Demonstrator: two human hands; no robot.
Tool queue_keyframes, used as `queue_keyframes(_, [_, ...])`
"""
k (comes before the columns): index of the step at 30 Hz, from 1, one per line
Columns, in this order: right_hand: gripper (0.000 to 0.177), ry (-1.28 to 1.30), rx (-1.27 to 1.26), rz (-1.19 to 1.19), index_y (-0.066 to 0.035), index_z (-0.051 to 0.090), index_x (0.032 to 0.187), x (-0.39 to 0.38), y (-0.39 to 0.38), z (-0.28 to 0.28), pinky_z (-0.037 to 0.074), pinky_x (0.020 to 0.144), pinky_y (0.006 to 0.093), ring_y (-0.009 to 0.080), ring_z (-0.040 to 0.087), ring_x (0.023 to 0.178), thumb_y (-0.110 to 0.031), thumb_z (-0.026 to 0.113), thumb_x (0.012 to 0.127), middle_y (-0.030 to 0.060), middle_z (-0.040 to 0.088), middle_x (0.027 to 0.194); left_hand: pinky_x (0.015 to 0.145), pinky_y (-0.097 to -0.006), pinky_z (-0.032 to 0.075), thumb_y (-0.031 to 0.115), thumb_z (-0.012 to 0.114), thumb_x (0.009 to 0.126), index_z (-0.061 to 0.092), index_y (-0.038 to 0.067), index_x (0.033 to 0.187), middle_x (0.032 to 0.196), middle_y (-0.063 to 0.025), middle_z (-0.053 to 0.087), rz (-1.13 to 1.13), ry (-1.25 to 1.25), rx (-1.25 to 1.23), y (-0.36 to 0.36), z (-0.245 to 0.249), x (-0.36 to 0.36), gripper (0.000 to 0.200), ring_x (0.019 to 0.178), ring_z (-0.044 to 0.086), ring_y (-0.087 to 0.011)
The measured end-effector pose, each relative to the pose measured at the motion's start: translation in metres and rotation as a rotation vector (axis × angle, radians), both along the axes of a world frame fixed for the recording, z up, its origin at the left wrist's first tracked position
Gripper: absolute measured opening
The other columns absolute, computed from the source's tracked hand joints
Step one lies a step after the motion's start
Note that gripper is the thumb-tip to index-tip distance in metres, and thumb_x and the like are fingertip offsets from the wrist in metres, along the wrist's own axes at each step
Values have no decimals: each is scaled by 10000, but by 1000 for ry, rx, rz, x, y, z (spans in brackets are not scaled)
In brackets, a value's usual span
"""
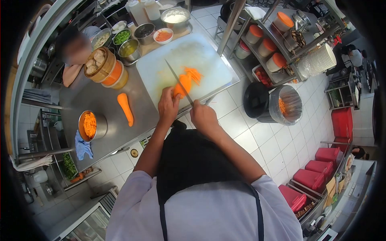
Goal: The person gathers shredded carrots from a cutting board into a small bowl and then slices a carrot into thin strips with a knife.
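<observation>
My right hand point(203, 116) grips the handle of a kitchen knife point(175, 75), whose blade points away from me over the white cutting board point(152, 72). Under my left hand point(168, 105), at the near edge of the board, a piece of carrot point(184, 83) is held with the fingers bent around its end. The blade lies across this carrot. Thin carrot slices point(194, 74) rest just beyond it, to the right. A whole peeled carrot point(125, 109) lies on the steel table left of the board.
Left on the table stand a steel pot of carrot strips point(91, 125), a blue cloth point(83, 145) and stacked bamboo steamers point(105, 69). Bowls of ingredients line the back. A lined bin point(286, 105) stands right. Another person point(72, 52) is at the far left.
</observation>
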State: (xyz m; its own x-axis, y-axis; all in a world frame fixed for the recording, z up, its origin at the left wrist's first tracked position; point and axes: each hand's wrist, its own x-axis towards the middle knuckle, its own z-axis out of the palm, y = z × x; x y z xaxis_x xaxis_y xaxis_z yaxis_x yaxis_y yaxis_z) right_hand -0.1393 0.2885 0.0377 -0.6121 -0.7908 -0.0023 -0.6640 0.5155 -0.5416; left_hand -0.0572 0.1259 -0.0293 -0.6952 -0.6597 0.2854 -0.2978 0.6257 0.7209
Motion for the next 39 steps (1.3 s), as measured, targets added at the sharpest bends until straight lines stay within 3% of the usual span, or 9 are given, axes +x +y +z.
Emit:
queue_keyframes(6, [174, 4, 38, 45, 49, 578, 1007, 7, 14, 6, 578, 640, 551, 453, 707, 664, -112, 596, 941, 263, 682, 688, 846, -426, 573, 199, 714, 984, 613, 20, 1190, 1205, -165, 648, 28, 110, -45, 2, -4, 0, 291, 980, 709, -345])
queue_keyframes(20, [120, 33, 137, 86, 44, 573, 970, 11, 9, 8, 610, 648, 494, 414, 743, 691, -49, 593, 897, 249, 706, 720, 899, -463, 555, 155, 723, 949, 649, 27, 1183, 1235, -169, 650, 20, 78, -109, 1, -8, 1, 277, 1076, 685, -382])
queue_keyframes(23, [141, -9, 134, 75, 47, 566, 987, 9, 3, 3, 585, 631, 541, 450, 722, 689, -70, 590, 911, 261, 706, 742, 912, -467, 551, 143, 727, 941, 653, 22, 1166, 1239, -176, 645, -4, 80, -59, 0, -7, 2, 266, 1095, 672, -399])
queue_keyframes(27, [138, -34, 150, 77, 46, 569, 991, 4, -11, 1, 592, 634, 529, 444, 731, 713, -70, 589, 918, 255, 718, 772, 884, -440, 564, 115, 719, 957, 642, 14, 1174, 1219, -175, 649, -12, 109, -121, -2, -13, 2, 251, 1050, 689, -365])
queue_keyframes(30, [137, -18, 165, 79, 46, 569, 997, -1, -29, -24, 595, 631, 519, 438, 736, 721, -67, 589, 923, 254, 722, 779, 905, -473, 550, 134, 722, 949, 653, 22, 1148, 1216, -178, 640, -23, 133, -75, -3, -13, 1, 238, 1093, 666, -407])
queue_keyframes(33, [126, -3, 180, 85, 39, 569, 1001, -6, -42, -40, 599, 633, 505, 422, 744, 724, -58, 587, 924, 248, 723, 775, 903, -474, 554, 139, 711, 959, 655, 28, 1151, 1208, -177, 637, -32, 136, -23, -2, -5, 1, 229, 1088, 668, -402])
queue_keyframes(39, [112, 31, 194, 81, 26, 577, 1000, -5, -41, -39, 610, 646, 485, 391, 758, 729, -55, 589, 923, 235, 728, 772, 891, -470, 555, 130, 669, 984, 655, 53, 1271, 1219, -184, 626, -15, 32, -147, 3, 1, 0, 297, 1067, 671, -393])
